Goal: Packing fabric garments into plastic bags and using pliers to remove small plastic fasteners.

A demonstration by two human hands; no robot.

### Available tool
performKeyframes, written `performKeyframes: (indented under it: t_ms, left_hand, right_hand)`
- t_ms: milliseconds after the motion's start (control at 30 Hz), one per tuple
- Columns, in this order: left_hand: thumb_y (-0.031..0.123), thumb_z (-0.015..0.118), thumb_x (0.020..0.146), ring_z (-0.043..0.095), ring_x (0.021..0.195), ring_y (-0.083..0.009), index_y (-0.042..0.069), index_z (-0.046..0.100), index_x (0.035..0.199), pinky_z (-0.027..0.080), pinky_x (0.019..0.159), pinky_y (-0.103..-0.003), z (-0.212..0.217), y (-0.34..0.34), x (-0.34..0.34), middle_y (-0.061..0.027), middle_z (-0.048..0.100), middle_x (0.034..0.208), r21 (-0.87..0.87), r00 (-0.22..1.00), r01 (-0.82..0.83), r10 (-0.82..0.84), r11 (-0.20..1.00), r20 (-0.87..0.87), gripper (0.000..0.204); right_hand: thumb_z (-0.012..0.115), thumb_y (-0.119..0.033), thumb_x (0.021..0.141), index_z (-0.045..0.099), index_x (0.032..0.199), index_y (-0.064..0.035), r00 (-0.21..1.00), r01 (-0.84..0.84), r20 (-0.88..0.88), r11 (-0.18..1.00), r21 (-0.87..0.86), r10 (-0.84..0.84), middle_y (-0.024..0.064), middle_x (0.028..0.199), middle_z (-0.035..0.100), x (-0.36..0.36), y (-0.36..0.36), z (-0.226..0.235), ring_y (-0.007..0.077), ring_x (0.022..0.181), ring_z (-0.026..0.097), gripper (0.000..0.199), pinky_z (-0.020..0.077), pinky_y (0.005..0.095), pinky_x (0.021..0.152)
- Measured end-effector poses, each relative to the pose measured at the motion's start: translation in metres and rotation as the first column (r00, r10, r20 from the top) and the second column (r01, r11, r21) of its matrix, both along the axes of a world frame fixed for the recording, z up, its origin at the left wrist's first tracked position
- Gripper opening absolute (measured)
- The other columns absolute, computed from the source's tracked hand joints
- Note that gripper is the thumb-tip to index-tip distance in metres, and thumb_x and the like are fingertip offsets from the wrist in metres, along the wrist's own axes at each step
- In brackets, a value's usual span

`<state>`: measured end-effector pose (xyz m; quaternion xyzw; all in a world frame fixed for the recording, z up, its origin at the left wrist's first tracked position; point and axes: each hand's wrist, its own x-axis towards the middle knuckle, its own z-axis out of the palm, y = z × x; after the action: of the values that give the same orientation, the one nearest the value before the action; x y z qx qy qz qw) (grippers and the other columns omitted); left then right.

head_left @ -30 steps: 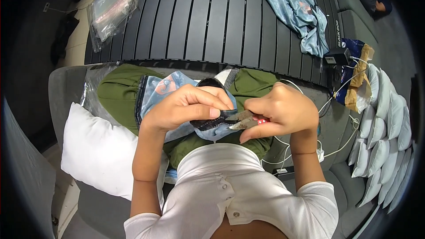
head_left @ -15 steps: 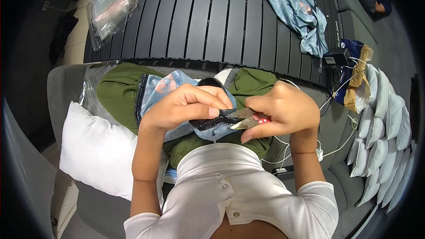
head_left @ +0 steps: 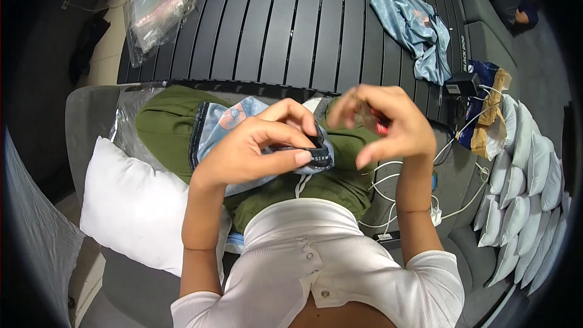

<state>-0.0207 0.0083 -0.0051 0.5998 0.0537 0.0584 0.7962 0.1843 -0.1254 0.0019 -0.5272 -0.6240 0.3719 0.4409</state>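
My left hand (head_left: 252, 149) pinches the dark elastic band (head_left: 320, 158) of a light blue garment (head_left: 212, 130) between thumb and fingers. The garment lies across my lap, over green trousers (head_left: 167, 118), and has a pink print and a second dark band at its far left end. To its right, apart from the cloth, my raised right hand (head_left: 398, 121) is smeared by motion. Tucked in its palm are small thread snips with a red part (head_left: 381, 126) showing; their blades are mostly hidden by the fingers.
A black slatted table (head_left: 291, 24) stands ahead, bearing another light blue garment (head_left: 413, 30) and clear plastic bags (head_left: 161, 15). A white pillow (head_left: 133, 206) is at my left. White cables (head_left: 388, 188), a blue and brown bag (head_left: 486, 109) and stacked pale cushions (head_left: 525, 176) lie right. Another person sits far right.
My right hand has lifted up and away from the band, taking the snips with it; their blades no longer lie at the cloth. My left hand still grips the band, now turned a little.
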Motion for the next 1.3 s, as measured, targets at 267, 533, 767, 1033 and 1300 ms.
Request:
performKeyframes:
  t_ms: [267, 533, 767, 1033, 1300]
  left_hand:
    - [0.01, 0.065, 0.079, 0.044, 0.06, -0.0024, -0.002, 0.06, 0.082, 0.034, 0.052, -0.018, 0.055, 0.01, -0.002, 0.002, 0.054, 0.069, 0.132, 0.913, 0.013, 0.042, 0.991, -0.406, 0.013]
    - [0.025, 0.066, 0.081, 0.04, 0.055, -0.0025, -0.003, 0.061, 0.071, 0.033, 0.049, -0.019, 0.065, 0.014, 0.008, 0.0042, 0.052, 0.06, 0.334, 0.92, 0.04, 0.095, 0.942, -0.379, 0.029]
    - [0.024, 0.055, 0.09, 0.037, 0.056, -0.0005, -0.001, 0.061, 0.071, 0.031, 0.048, -0.019, 0.07, 0.007, 0.019, 0.0072, 0.048, 0.059, 0.311, 0.967, -0.051, 0.124, 0.949, -0.221, 0.032]
    - [0.031, 0.054, 0.09, 0.031, 0.054, -0.0026, 0.0, 0.056, 0.063, 0.026, 0.045, -0.022, 0.057, 0.001, 0.024, 0.0064, 0.039, 0.054, 0.213, 0.955, -0.126, 0.177, 0.969, -0.24, 0.041]
    - [0.035, 0.048, 0.092, 0.034, 0.049, -0.0028, -0.003, 0.063, 0.07, 0.027, 0.044, -0.022, 0.04, -0.007, 0.026, 0.0057, 0.044, 0.052, -0.037, 0.87, -0.438, 0.413, 0.898, -0.271, 0.047]
  right_hand:
    - [0.082, -0.013, 0.057, 0.059, 0.085, 0.0042, 0.825, -0.383, -0.501, 0.911, -0.154, 0.262, 0.0019, 0.068, 0.05, -0.014, 0.034, -0.024, 0.0034, 0.051, 0.035, 0.04, 0.0248, 0.0211, 0.043]
    - [0.08, -0.02, 0.055, 0.054, 0.062, 0.0026, 0.829, -0.144, -0.559, 0.969, -0.198, 0.009, 0.0033, 0.056, 0.051, 0.02, 0.019, 0.011, 0.008, 0.047, 0.043, 0.035, 0.0281, 0.0241, 0.043]
    - [0.079, -0.02, 0.056, 0.055, 0.063, 0.0018, 0.851, -0.059, -0.511, 0.944, -0.324, -0.122, 0.0011, 0.053, 0.048, 0.028, 0.01, 0.021, 0.0073, 0.046, 0.041, 0.033, 0.026, 0.023, 0.041]
    - [0.076, -0.022, 0.057, 0.054, 0.06, 0.0005, 0.836, -0.008, -0.525, 0.952, -0.305, -0.161, -0.0001, 0.053, 0.045, 0.026, 0.009, 0.009, 0.0069, 0.044, 0.037, 0.032, 0.0235, 0.0236, 0.041]
    - [0.073, -0.021, 0.068, 0.056, 0.073, -0.0015, 0.841, -0.07, -0.537, 0.97, -0.233, -0.069, -0.0046, 0.059, 0.047, 0.026, 0.009, 0.002, -0.0002, 0.04, 0.034, 0.026, 0.0238, 0.0166, 0.033]
